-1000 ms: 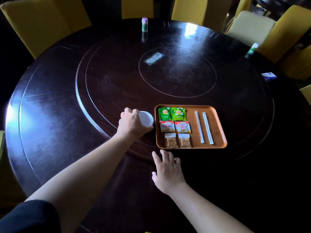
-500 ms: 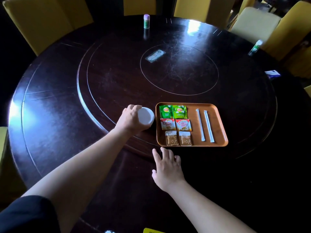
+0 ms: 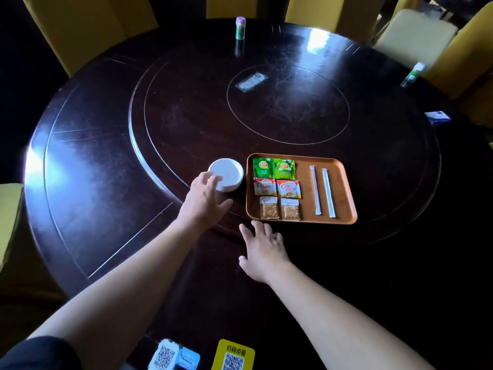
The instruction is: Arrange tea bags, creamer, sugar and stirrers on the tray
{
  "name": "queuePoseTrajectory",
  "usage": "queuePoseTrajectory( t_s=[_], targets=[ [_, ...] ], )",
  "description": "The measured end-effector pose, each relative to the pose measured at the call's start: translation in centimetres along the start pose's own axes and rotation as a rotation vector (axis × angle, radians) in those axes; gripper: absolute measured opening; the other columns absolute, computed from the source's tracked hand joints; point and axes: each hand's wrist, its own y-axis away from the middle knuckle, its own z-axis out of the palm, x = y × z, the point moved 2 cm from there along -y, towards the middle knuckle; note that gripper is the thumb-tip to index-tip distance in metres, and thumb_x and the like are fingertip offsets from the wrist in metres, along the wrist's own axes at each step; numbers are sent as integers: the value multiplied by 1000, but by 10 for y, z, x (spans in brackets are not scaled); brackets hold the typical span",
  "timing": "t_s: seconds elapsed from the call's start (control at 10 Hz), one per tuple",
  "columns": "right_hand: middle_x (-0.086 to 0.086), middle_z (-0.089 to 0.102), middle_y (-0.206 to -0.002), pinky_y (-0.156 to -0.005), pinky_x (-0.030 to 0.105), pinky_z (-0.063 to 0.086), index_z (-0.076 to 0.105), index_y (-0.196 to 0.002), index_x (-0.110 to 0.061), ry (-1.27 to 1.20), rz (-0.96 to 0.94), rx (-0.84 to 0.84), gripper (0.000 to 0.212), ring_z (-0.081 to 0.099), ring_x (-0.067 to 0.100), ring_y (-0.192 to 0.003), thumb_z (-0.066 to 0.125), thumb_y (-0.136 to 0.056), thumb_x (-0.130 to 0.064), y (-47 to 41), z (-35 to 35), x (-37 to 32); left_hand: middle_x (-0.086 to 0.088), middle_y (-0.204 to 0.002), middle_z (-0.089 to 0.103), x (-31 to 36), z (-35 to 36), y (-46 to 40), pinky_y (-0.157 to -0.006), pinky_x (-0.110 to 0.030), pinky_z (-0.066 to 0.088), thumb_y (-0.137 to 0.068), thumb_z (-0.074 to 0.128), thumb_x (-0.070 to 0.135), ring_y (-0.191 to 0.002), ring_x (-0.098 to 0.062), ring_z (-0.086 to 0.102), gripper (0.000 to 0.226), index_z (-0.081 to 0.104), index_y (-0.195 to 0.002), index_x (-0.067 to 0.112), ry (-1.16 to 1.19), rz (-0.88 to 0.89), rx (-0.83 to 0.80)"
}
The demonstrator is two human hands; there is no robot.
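Note:
An orange tray (image 3: 344, 206) lies on the dark round table. In it sit two green tea bags (image 3: 274, 168), two red-and-white creamer sachets (image 3: 277, 187), two brown sugar packets (image 3: 280, 208) and two white wrapped stirrers (image 3: 322, 191), set in neat rows. Left of the tray stands a white round container (image 3: 228, 173). My left hand (image 3: 205, 200) is open just in front of the container, fingertips at its near-left edge. My right hand (image 3: 262, 248) rests flat and open on the table below the tray's near-left corner.
A small green bottle with a purple cap (image 3: 240, 28) stands at the far edge. Another bottle (image 3: 413, 74) and a blue-white packet (image 3: 437, 117) lie at the right. QR-code cards (image 3: 233, 355) sit at the near edge. Yellow chairs (image 3: 88, 25) ring the table.
My left hand has let go of the white container and drawn back toward me, leaving it standing beside the tray. My right hand has stayed in place.

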Motion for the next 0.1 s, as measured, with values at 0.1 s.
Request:
queuePoseTrajectory(
  t_s=[0.1],
  targets=[
    [8,27,-155,-113,49,28,34,-148,-21,-124,-55,1,64,25,29,-141,57,-91,-40,13,-5,13,-12,-127,55,-1,6,34,-96,-43,50,-74,79,35,-113,-29,54,58,59,-124,14,-7,-3,37]
  ],
)
